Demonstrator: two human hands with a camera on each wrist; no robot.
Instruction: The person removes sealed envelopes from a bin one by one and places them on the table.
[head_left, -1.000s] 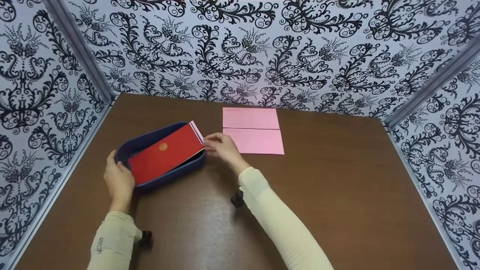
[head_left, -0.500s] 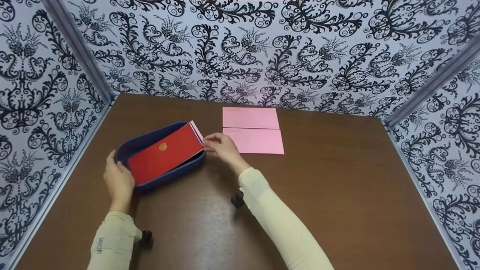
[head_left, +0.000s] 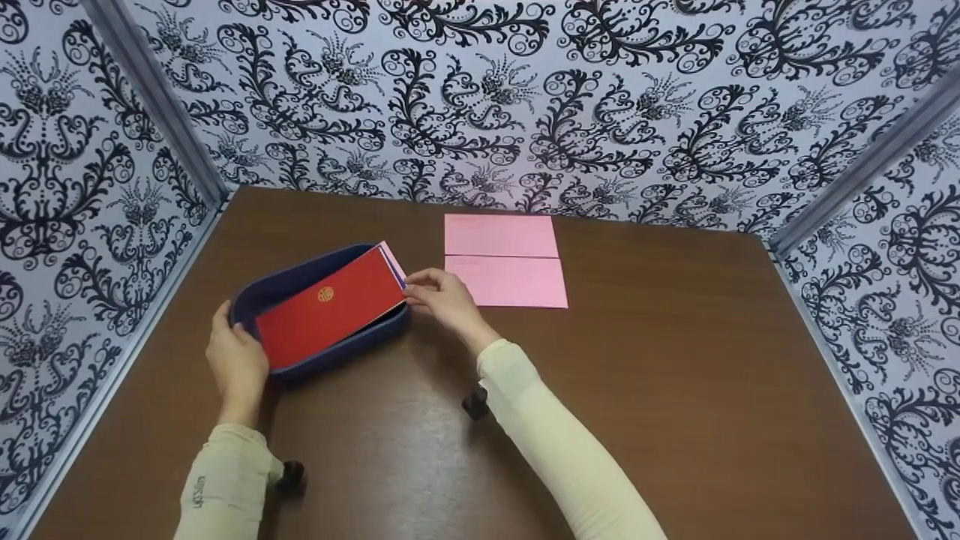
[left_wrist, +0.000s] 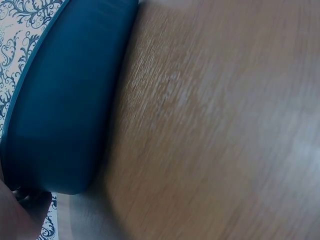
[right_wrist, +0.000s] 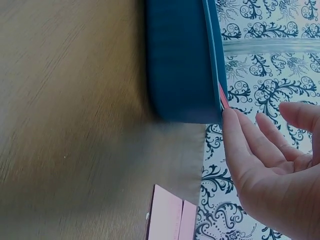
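Nothing has shifted since the earlier frames. Left hand [head_left: 238, 362] grips the tray's [head_left: 251, 300] near-left rim on the table [head_left: 675, 360]; its wrist view shows only tray wall. Right hand [head_left: 444, 298] pinches the red envelope's [head_left: 330, 306] corner; the head view alone shows its gold emblem.

The right hand [head_left: 442, 298] sits slightly lower and closer to the end of the red envelope [head_left: 326, 306] than a second ago, its fingertips now against the envelope's corner. The forearm behind it shifts down a touch as well.
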